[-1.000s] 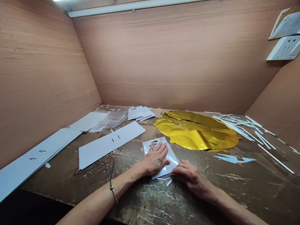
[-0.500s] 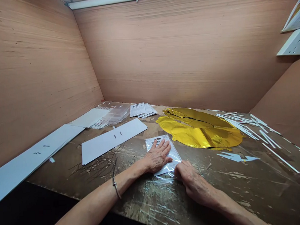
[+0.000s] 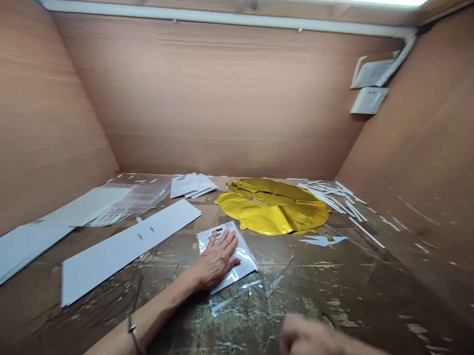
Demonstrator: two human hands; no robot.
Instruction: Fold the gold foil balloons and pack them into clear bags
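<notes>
My left hand (image 3: 217, 259) lies flat on a clear plastic packet (image 3: 242, 256) with a printed white card inside, its fingers stretched and spread. The packet's hanging hole shows at its far edge, above my fingertips. Close to the front of the table, my right hand (image 3: 305, 339) is curled closed and blurred by motion. It is apart from the packet, and whatever its fingers may hold cannot be made out. Thin clear plastic strips (image 3: 236, 298) lie on the worn table just in front of the packet.
Gold foil sheets (image 3: 277, 209) lie behind the packet on the right. White strips (image 3: 340, 196) are scattered farther right, near a pale cut piece (image 3: 324, 240). Long white cards (image 3: 126, 248) and clear bags (image 3: 143, 194) lie left. Several printed packets (image 3: 192, 184) rest at the back.
My right hand has left the packet's near right corner and moved toward the table's front edge. My left hand stays flat on the packet. The view has turned right and up.
</notes>
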